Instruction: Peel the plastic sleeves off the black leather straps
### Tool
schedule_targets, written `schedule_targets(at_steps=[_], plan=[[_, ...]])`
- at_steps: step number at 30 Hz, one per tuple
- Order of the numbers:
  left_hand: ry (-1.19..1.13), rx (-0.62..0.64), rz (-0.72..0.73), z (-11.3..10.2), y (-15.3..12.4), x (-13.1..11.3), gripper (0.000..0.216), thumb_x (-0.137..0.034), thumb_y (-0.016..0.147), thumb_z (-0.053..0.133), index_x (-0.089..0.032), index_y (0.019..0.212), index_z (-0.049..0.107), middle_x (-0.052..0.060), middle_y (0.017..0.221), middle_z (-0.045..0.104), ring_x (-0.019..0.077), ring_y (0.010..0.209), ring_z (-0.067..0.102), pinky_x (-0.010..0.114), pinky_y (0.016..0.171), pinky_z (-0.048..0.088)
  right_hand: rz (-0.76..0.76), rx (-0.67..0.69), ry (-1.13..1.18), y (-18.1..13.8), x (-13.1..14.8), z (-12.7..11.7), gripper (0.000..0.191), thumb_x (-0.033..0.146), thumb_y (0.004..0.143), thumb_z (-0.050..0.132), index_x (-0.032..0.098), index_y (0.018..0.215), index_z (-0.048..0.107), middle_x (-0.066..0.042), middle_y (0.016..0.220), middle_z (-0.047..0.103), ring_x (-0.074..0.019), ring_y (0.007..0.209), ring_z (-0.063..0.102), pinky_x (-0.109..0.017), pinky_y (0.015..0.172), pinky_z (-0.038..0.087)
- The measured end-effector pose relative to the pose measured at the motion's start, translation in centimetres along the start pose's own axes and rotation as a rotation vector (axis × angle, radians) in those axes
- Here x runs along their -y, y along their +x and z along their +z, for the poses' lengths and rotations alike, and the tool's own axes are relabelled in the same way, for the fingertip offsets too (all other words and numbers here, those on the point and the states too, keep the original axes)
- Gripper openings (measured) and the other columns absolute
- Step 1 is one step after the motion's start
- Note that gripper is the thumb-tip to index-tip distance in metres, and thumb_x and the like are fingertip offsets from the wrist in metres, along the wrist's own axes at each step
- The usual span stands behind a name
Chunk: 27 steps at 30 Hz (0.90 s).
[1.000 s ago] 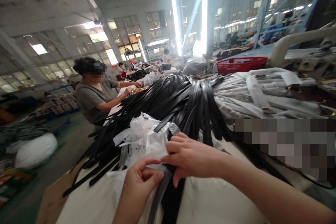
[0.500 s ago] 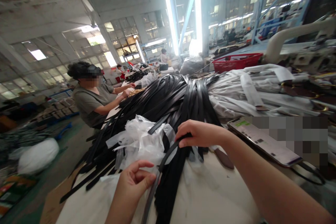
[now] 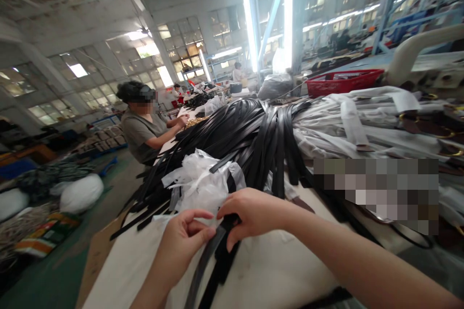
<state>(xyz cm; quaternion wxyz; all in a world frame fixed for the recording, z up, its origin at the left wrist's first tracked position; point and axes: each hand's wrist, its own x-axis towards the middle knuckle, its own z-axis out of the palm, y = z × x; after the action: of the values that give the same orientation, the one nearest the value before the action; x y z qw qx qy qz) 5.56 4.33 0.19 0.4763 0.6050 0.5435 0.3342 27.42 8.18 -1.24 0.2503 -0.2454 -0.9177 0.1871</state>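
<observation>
My left hand [image 3: 183, 241] pinches a long black strap [image 3: 201, 270] that runs down toward me across the white table cover [image 3: 275, 275]. My right hand [image 3: 250, 215] is closed on the same strap a little farther along, right beside the left. Just behind both hands lies a crumpled clear plastic wrapper [image 3: 201, 183]. Beyond it a large heap of black straps [image 3: 246, 130] fans across the table.
A pile of white-wrapped straps [image 3: 358, 120] fills the right side, with a red basket [image 3: 342, 81] behind and a sewing machine [image 3: 420, 58] at far right. A person [image 3: 143, 125] in a grey shirt works at the table's left. Bags and boxes [image 3: 54, 212] clutter the floor.
My right hand drew back from the strap heap toward me and now sits next to my left hand on the strap. The view shifted slightly right.
</observation>
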Motion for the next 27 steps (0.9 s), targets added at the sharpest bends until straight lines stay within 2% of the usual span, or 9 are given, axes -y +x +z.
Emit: schedule_targets(at_steps=[5, 8, 11, 14, 17, 19, 23, 26, 27], plan=[[0.152, -0.175, 0.036, -3.3, -4.6, -1.7, 0.041, -0.041, 0.06, 0.08, -0.015, 0.089, 0.068, 0.003, 0.056, 0.07, 0.0158, 0.055, 0.061, 0.019, 0.054, 0.042, 0.075, 0.058, 0.243, -1.8, -0.7, -3.9, 0.04, 0.044, 0.08, 0.067, 0.012, 0.103, 0.072, -0.007, 0.088, 0.071, -0.0173, 0.077, 0.064, -0.022, 0.068, 0.046], [0.235, -0.231, 0.055, -4.9, -7.0, -1.8, 0.039, -0.042, 0.062, 0.078, -0.016, 0.09, 0.068, 0.004, 0.058, 0.071, 0.017, 0.056, 0.062, 0.02, 0.054, 0.043, 0.056, 0.077, 0.365, -1.8, 0.4, -5.2, 0.037, 0.038, 0.082, 0.065, 0.01, 0.104, 0.072, -0.007, 0.09, 0.072, -0.0176, 0.08, 0.065, -0.022, 0.072, 0.048], [0.257, -0.241, 0.08, -5.2, -8.8, -2.4, 0.037, -0.04, 0.064, 0.076, -0.016, 0.091, 0.069, 0.003, 0.059, 0.072, 0.0177, 0.057, 0.063, 0.022, 0.055, 0.044, 0.016, 0.078, 0.366, -0.8, 3.4, -5.7, 0.035, 0.035, 0.082, 0.065, 0.009, 0.103, 0.072, -0.006, 0.092, 0.072, -0.0182, 0.083, 0.065, -0.022, 0.075, 0.047], [0.248, -0.243, 0.078, -4.5, -10.6, -4.3, 0.032, -0.036, 0.062, 0.075, -0.017, 0.088, 0.068, 0.002, 0.058, 0.072, 0.0184, 0.057, 0.064, 0.023, 0.055, 0.045, -0.039, 0.165, 0.292, 0.9, 7.5, -6.1, 0.031, 0.03, 0.081, 0.065, 0.009, 0.103, 0.073, -0.006, 0.093, 0.073, -0.0172, 0.083, 0.065, -0.021, 0.075, 0.046], [0.215, -0.261, 0.07, -3.6, -12.0, -6.3, 0.029, -0.031, 0.061, 0.075, -0.017, 0.085, 0.068, 0.001, 0.059, 0.073, 0.0191, 0.059, 0.065, 0.024, 0.058, 0.047, -0.072, 0.245, 0.165, 2.9, 11.6, -6.2, 0.028, 0.027, 0.08, 0.066, 0.009, 0.1, 0.074, -0.005, 0.088, 0.073, -0.0138, 0.075, 0.062, -0.02, 0.069, 0.043], [0.171, -0.271, 0.089, -3.4, -12.6, -6.7, 0.03, -0.032, 0.062, 0.075, -0.016, 0.086, 0.067, 0.001, 0.061, 0.074, 0.0191, 0.061, 0.065, 0.024, 0.059, 0.047, -0.067, 0.294, 0.059, 4.1, 13.9, -5.7, 0.027, 0.028, 0.08, 0.066, 0.01, 0.097, 0.075, -0.002, 0.077, 0.071, -0.0104, 0.065, 0.057, -0.019, 0.062, 0.04], [0.063, -0.289, 0.145, -4.1, -13.1, -4.8, 0.043, -0.04, 0.064, 0.075, -0.015, 0.097, 0.062, 0.002, 0.064, 0.072, 0.0181, 0.063, 0.063, 0.024, 0.058, 0.044, 0.068, 0.314, -0.092, 5.9, 17.1, -4.1, 0.023, 0.032, 0.076, 0.066, 0.012, 0.082, 0.076, 0.003, 0.055, 0.057, -0.0078, 0.053, 0.044, -0.02, 0.05, 0.031], [-0.057, -0.233, 0.188, -4.6, -13.2, -2.4, 0.06, -0.054, 0.068, 0.072, -0.015, 0.111, 0.056, 0.002, 0.074, 0.071, 0.0178, 0.069, 0.062, 0.026, 0.063, 0.045, 0.213, 0.218, -0.082, 6.8, 18.4, -3.2, 0.018, 0.03, 0.073, 0.067, 0.013, 0.073, 0.074, 0.005, 0.049, 0.05, -0.0076, 0.05, 0.043, -0.02, 0.048, 0.029], [-0.093, -0.193, 0.195, -4.7, -13.3, -1.6, 0.061, -0.06, 0.07, 0.068, -0.015, 0.11, 0.057, 0.003, 0.079, 0.07, 0.0178, 0.072, 0.062, 0.027, 0.066, 0.046, 0.237, 0.183, -0.069, 7.1, 18.7, -3.0, 0.017, 0.029, 0.073, 0.066, 0.013, 0.071, 0.073, 0.005, 0.048, 0.048, -0.0072, 0.049, 0.043, -0.02, 0.047, 0.029]])
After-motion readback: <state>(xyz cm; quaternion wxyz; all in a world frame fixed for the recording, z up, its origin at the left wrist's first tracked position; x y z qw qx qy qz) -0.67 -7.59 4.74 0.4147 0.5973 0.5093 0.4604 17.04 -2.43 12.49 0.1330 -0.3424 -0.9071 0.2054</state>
